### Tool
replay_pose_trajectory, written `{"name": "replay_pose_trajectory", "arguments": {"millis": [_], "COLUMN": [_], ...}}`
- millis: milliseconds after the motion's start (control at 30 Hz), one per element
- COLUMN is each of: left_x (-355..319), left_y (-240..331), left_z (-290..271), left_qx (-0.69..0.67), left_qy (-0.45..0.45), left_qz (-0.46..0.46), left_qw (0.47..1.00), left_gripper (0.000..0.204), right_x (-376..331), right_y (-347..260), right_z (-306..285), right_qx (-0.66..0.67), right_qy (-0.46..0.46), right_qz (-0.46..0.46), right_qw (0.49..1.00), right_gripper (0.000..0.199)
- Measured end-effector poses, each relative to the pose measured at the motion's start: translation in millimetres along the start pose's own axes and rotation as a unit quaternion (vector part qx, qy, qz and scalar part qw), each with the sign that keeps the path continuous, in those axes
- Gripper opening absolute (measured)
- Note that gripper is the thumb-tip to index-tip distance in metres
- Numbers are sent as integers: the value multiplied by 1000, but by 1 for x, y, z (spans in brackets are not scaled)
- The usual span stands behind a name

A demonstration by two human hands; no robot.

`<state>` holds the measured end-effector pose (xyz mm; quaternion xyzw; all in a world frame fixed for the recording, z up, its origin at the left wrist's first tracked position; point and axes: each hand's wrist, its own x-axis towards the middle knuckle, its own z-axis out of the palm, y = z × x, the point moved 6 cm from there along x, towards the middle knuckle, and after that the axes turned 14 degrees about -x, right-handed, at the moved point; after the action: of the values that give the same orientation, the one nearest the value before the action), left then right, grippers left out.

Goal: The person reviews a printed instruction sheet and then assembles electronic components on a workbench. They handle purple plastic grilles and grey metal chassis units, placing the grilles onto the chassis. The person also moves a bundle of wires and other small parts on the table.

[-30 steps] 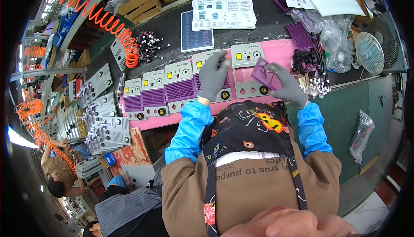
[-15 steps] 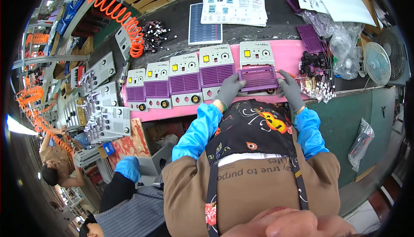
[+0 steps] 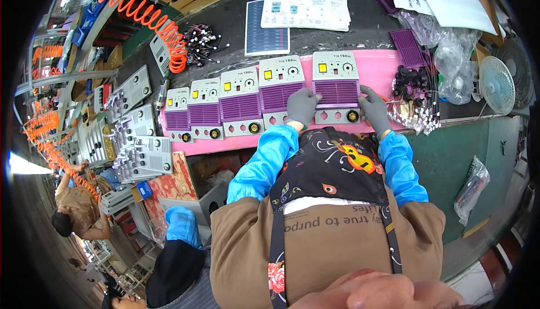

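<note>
A purple vent grille lies in the middle of the rightmost grey front panel, between its yellow switch and its lower strip with a round black socket. My left hand, in a grey glove, grips the grille's left edge. At the right edge my gloved right hand holds it with the fingertips. Several similar front panels stand in a row to the left, each with a purple grille across its middle. Whether the held grille is fully seated cannot be seen under my fingers.
A pink mat lies under the panels. To the right are a loose purple grille, black parts and wires, and a fan. Printed sheets lie behind. An orange coiled hose hangs at left, with a co-worker's sleeve below.
The purple grille has gone from tilted above the rightmost panel to flat against it. Both my hands have moved with it and stay at its sides.
</note>
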<state>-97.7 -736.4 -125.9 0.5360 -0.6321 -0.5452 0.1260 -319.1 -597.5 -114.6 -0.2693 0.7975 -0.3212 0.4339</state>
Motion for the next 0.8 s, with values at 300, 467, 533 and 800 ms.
{"name": "replay_pose_trajectory", "arguments": {"millis": [300, 467, 533, 800], "left_x": [13, 8, -5, -4], "left_y": [2, 1, 25, 18], "left_z": [3, -3, -10, -23], "left_qx": [58, -26, -73, -153], "left_qy": [-13, -41, -54, -102], "left_qz": [0, -50, -90, -143], "left_qw": [998, 998, 992, 973], "left_gripper": [33, 31, 29, 31], "right_x": [6, 5, 4, 6], "right_y": [-3, 4, 15, -7], "right_z": [-2, -6, -11, -14], "right_qx": [-8, -103, -175, -577], "right_qy": [-7, 42, 143, 174], "right_qz": [-3, -47, -165, -170], "right_qw": [1000, 993, 960, 780], "right_gripper": [40, 38, 37, 19]}}
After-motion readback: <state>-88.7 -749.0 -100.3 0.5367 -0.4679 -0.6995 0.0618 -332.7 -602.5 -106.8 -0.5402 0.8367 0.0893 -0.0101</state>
